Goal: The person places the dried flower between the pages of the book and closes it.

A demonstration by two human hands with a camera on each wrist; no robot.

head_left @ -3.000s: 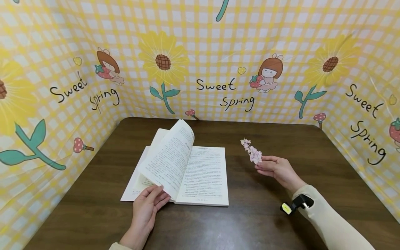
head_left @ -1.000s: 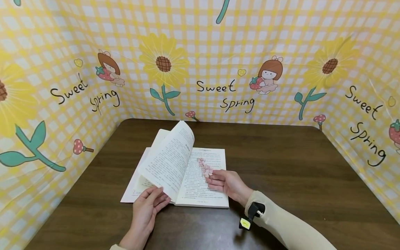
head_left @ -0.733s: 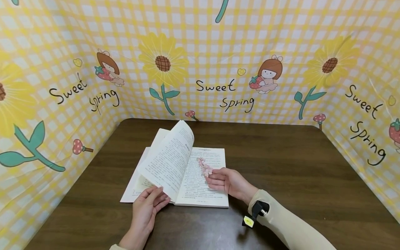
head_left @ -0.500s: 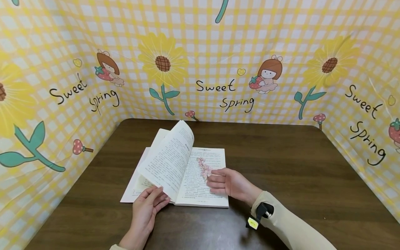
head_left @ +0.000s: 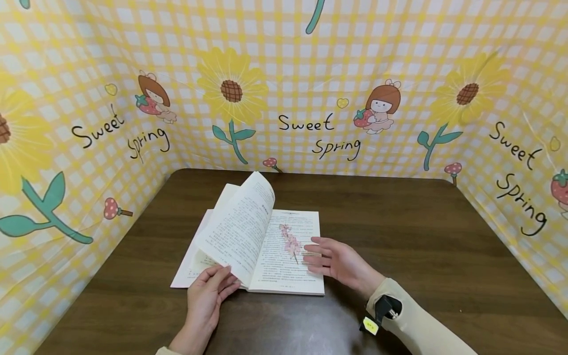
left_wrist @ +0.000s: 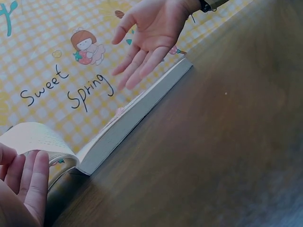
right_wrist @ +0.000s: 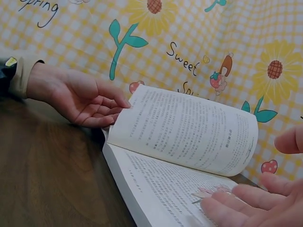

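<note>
An open book (head_left: 290, 281) with printed pages lies on the dark wooden table. My left hand (head_left: 208, 296) pinches the lower corner of its raised left pages (head_left: 239, 222), thumb on top and fingers beneath. On the right-hand page rests a small pink flower sprig (head_left: 290, 241), its thin stem pointing toward me. Just right of the sprig is my right hand (head_left: 337, 261), fingers spread and holding nothing. In the right wrist view those fingers (right_wrist: 255, 198) partly cover the sprig. The left wrist view shows the left hand (left_wrist: 23, 189) at the curled pages.
The brown table (head_left: 399, 222) runs out to both sides and behind the book. A yellow checked cloth (head_left: 301, 74) printed with flowers and lettering stands round the table's back and sides. A black wrist camera (head_left: 386, 308) is strapped to the right sleeve.
My right hand carried the flower sprig leftward onto the right page, let it go, and drew back a little to the right with fingers spread. The left hand stayed at the pages.
</note>
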